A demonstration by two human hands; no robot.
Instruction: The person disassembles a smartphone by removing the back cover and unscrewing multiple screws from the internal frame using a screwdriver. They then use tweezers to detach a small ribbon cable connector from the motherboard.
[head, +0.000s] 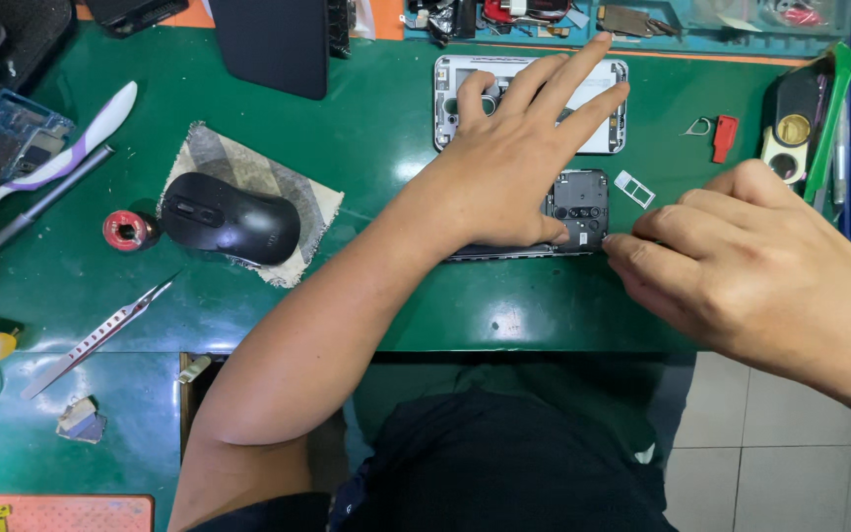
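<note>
On the green bench top (366, 138) in front of you, you are pressing your left hand (514, 163) flat over an opened phone (578, 209) whose back is off, showing its dark inner board and camera cluster. Your left fingers (568, 74) are spreading apart and reaching over a white phone frame (615, 108) lying just beyond. Your right hand (751, 261) is coming in from the right, its fingertips (615, 243) pinching together at the phone's right edge; whether they are gripping anything is too small to tell. Just beside that corner, a small white card tray (633, 188) is lying on the mat. Further right, a red clip (724, 138) is resting. To your left, a black mouse (230, 218) is sitting on a grey cloth (211, 158), with tweezers (96, 338) nearer to you.
</note>
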